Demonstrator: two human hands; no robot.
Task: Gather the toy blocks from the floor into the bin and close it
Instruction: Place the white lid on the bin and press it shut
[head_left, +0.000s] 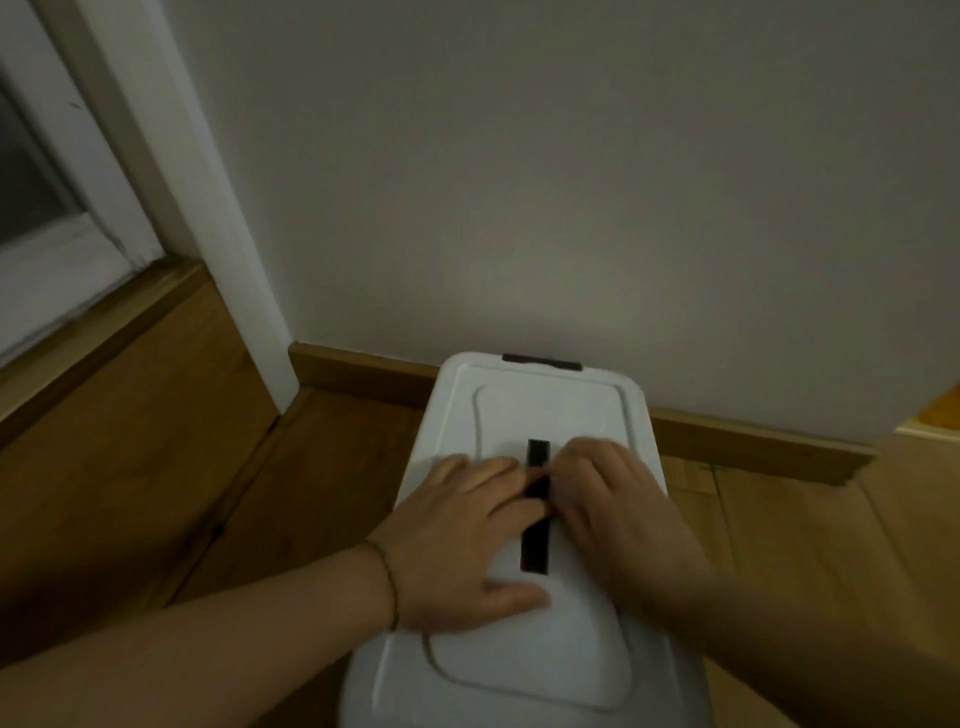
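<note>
A white plastic bin stands on the wooden floor against the wall, with its white lid (540, 410) lying flat on top. A dark narrow slot (536, 540) runs down the lid's middle, and a dark latch (541, 361) shows at the far edge. My left hand (467, 540) lies flat on the lid left of the slot, fingers stretched toward it. My right hand (618, 514) lies flat on the lid right of the slot. The fingertips of both hands meet over the slot. No toy blocks are in sight; the bin's inside is hidden.
A pale wall (571, 182) rises right behind the bin above a wooden baseboard (363, 371). A white door frame (208, 208) and a glazed door stand at the left. Wooden floor (156, 457) spreads left and right of the bin.
</note>
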